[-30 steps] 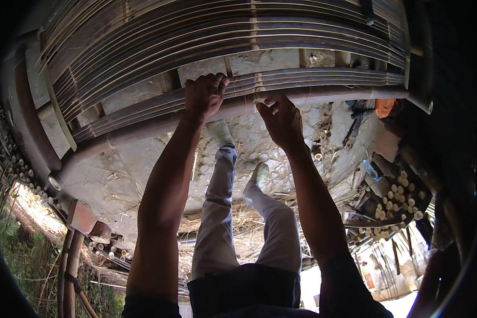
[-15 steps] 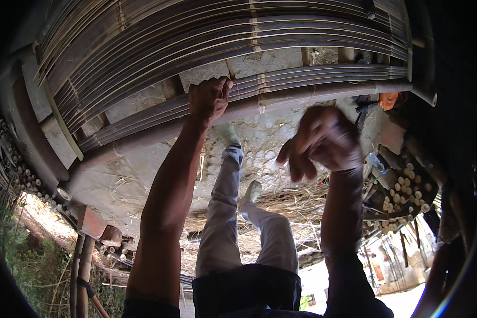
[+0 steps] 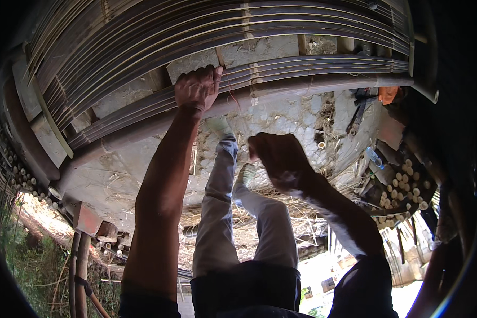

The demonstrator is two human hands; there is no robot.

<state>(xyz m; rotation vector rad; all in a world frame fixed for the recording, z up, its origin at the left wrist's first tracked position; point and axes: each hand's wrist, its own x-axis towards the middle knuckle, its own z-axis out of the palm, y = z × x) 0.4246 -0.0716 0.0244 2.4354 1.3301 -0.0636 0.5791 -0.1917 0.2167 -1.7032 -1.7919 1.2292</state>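
Observation:
A bamboo frame [image 3: 334, 82] with long, narrow dark slats [image 3: 302, 66] spans the upper part of the head view. My left hand [image 3: 197, 89] is closed over the front band of slats, beside the thick front pole. A thin reddish string [image 3: 232, 91] hangs from the slats just right of its thumb, dropping past the pole. Lower and to the right, my right hand [image 3: 281, 159] is apart from the frame, fingers curled together in a pinch. Whatever those fingers hold, if anything, is too small or hidden.
Cut bamboo pieces [image 3: 405, 185] are piled at the right, near a clear plastic bottle [image 3: 375, 158] and an orange object [image 3: 388, 95]. Dry straw [image 3: 249, 233] litters the floor around my feet. More bamboo poles [image 3: 24, 183] are stacked at the far left.
My right hand has swung down and leftward, its loosely spread fingers now closed together. My left hand has shifted slightly left and up in the view; the reddish string now shows beside it.

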